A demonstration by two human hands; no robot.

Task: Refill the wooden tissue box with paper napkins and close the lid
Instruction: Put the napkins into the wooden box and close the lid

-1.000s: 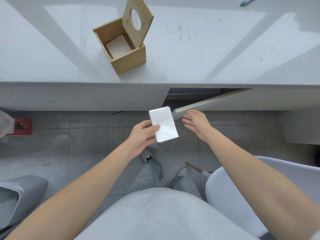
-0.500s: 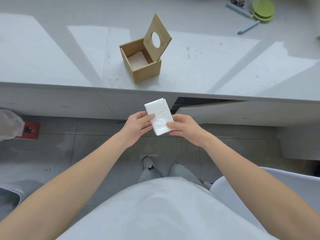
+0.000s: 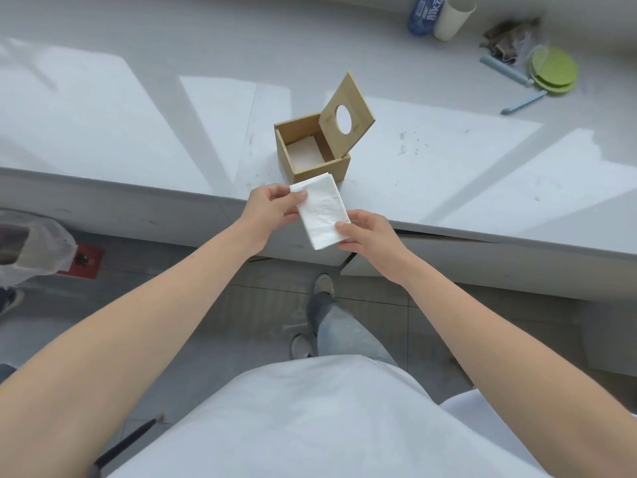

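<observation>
A wooden tissue box (image 3: 322, 169) stands near the front edge of the grey counter (image 3: 138, 132). Its lid (image 3: 358, 98), with a round hole, is hinged up and leans back to the right. White paper lies at the bottom inside. I hold a folded stack of white paper napkins (image 3: 322, 212) just in front of the box, over the counter edge. My left hand (image 3: 270, 207) pinches its far left corner. My right hand (image 3: 365, 234) grips its near right corner.
At the back right of the counter lie green lids (image 3: 553, 72), a blue bottle (image 3: 422, 15), a pale cup (image 3: 451, 17), a crumpled bag and blue sticks. A cabinet door (image 3: 448, 257) under the counter stands ajar. A plastic bag (image 3: 38, 246) sits on the floor at left.
My right hand came off the cabinet door and took hold of the napkin stack. Both hands carried the stack up toward the box, and my view rose over the counter.
</observation>
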